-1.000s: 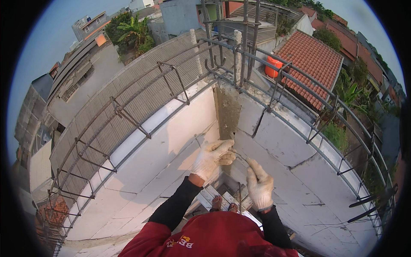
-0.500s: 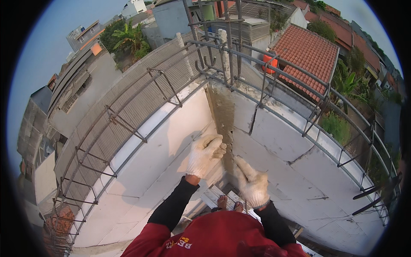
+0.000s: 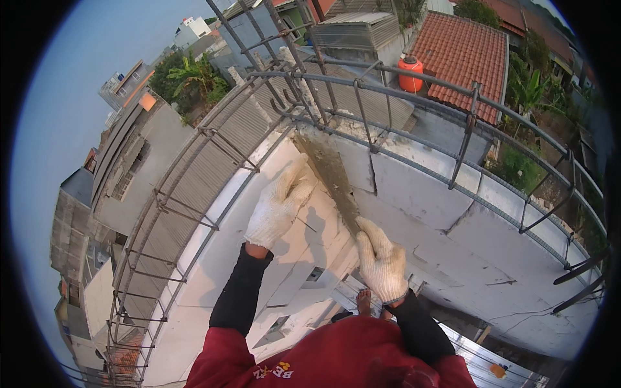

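Observation:
My left hand (image 3: 279, 205), in a white knitted glove, is raised in front of the white block wall on the left. Its fingers stretch toward the top of the corner, the thumb stands apart, and I see nothing in it. Lower and to the right, my right hand (image 3: 381, 262), gloved alike, points its extended fingers up beside the corner. It also shows nothing held. Between the two hands runs a strip of grey mortar (image 3: 326, 174) down the inside corner, meeting the right block wall (image 3: 427, 207). Whether either hand touches a wall, I cannot tell.
Rebar cages (image 3: 213, 139) run along both wall tops, and upright bars (image 3: 259, 39) rise at the corner. Bar ends (image 3: 579, 268) jut out at far right. My foot (image 3: 363, 302) is on a narrow board below. Beyond are roofs and an orange tank (image 3: 411, 73).
My left hand has moved left and up, and its curled fingers have straightened. My right hand stays near the corner, slightly lower in view. The whole view has tilted and shifted.

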{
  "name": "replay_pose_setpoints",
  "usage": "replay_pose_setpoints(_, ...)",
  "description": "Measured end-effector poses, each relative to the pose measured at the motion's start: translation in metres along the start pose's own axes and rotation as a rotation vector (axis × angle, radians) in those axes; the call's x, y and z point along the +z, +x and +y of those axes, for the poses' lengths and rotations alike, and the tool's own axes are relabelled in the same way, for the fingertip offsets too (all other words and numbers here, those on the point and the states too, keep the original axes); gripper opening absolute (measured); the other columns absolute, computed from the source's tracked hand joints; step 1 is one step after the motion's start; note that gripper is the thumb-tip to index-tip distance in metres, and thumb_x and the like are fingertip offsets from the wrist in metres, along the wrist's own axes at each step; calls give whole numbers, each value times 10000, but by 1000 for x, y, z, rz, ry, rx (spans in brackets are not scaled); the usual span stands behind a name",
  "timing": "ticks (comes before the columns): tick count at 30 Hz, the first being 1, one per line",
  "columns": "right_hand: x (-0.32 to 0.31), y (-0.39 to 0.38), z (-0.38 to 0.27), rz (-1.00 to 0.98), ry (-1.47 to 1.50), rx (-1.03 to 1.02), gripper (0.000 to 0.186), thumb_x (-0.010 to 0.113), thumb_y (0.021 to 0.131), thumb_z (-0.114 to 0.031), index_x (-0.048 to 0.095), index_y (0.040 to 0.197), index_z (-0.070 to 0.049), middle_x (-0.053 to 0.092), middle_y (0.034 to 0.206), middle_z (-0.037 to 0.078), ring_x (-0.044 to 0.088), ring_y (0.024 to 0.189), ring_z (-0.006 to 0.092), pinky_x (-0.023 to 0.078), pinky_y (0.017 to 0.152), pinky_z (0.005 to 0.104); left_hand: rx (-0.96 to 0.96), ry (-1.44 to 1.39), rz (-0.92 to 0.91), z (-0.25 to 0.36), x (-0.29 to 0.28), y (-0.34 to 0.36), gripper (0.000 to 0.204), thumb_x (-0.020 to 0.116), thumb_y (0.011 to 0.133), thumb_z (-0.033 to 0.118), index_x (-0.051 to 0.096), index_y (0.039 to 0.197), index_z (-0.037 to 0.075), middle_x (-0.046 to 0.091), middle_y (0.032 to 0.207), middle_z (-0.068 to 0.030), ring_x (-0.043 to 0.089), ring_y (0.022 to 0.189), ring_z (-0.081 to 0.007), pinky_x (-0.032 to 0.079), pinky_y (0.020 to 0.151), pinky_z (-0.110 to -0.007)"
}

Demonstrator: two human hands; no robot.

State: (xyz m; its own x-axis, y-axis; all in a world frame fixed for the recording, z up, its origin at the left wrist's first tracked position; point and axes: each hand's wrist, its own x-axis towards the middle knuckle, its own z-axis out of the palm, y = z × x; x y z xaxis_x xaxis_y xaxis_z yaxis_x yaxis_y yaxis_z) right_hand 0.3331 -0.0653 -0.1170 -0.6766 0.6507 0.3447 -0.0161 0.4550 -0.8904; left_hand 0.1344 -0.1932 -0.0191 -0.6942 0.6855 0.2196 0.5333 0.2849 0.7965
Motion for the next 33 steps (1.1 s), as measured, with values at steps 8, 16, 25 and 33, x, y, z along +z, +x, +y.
replay_pose_setpoints(8, 60, 82, -29, 53, 337, 158, 365, 571, 1087, -283, 689, 1353, -63, 758, 1227, 196, 748, 1097, 364, 573, 950, 407, 202, 535, 171, 48, -51, 81, 426, 570, 1024, 216, 638, 1389, 7, 685, 1344, -244, 666, 1225, -416, 516, 1062, -444)
replay_pose_setpoints(16, 40, 67, -28, -152, 754, 311, 413, 546, 1126, -290, 626, 1426, -16, 636, 752, 6, 571, 576, 57, 476, 522, 251, -71, -231, -1, 24, -14, 34, 690, 755, 965, 169, 478, 1552, -65, 714, 1317, -152, 705, 1120, -156, 564, 920, -279)
replay_pose_setpoints(25, 35, 51, -24, -225, 649, 340, 382, 611, 1093, -275, 654, 1396, -44, 710, 767, 65, 676, 595, 134, 561, 566, 272, -154, -386, 165, 11, 29, 7, 296, 742, 987, 171, 753, 1170, -62, 796, 1079, -111, 711, 886, -134, 562, 821, -282)
replay_pose_setpoints(33, 38, 43, -37, 51, -298, -315, 470, 722, 962, -216, 642, 1421, -160, 763, 910, 146, 741, 699, 323, 590, 634, 420, -142, -33, 298, 8, 32, 4, 251, 728, 941, 167, 774, 1042, -58, 796, 947, -139, 684, 754, -115, 552, 715, -307)
